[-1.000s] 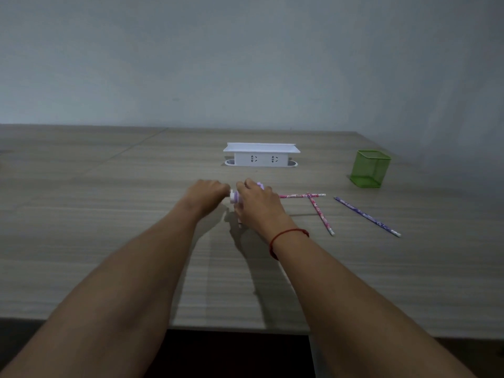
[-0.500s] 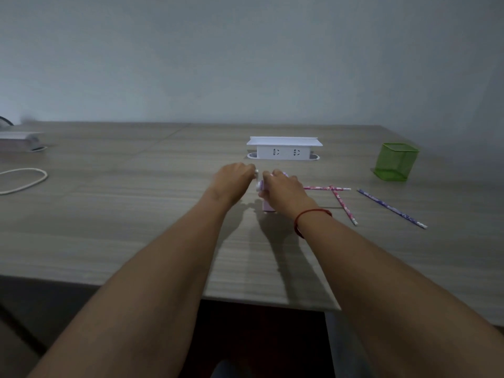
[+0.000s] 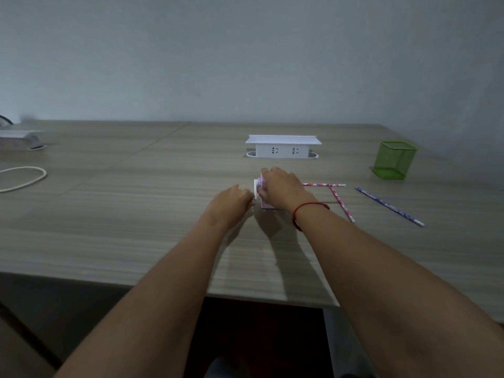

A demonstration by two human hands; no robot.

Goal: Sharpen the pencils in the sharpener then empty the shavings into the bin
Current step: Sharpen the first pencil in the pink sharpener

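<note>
The pink-and-white sharpener (image 3: pixel 265 206) stands on the wooden counter (image 3: pixel 136 219), near the middle and in front of a white socket box (image 3: pixel 283 148) set into the surface. The right hand (image 3: pixel 283 189) comes down over it from above, fingers curled round its top and holding the body, so that only the white end plate on its left side and a strip of pink at the base show. The left hand (image 3: pixel 231 204) is just beside that end plate, knuckles up and fingers turned in toward it, but the fingertips are hidden and I cannot tell whether it grasps anything. A red string bracelet (image 3: pixel 308 207) circles the right wrist. To the right of the sharpener lie three pencils flat on the counter: a pink pencil (image 3: pixel 324 184) running sideways, a second pink pencil (image 3: pixel 342 204) slanting toward the near edge and meeting the first at its far end, and a purple pencil (image 3: pixel 388 206) apart from them, further right. Beyond these stands a green mesh container (image 3: pixel 394 159), upright. Far to the left lies a loop of white cord (image 3: pixel 24 177).
</note>
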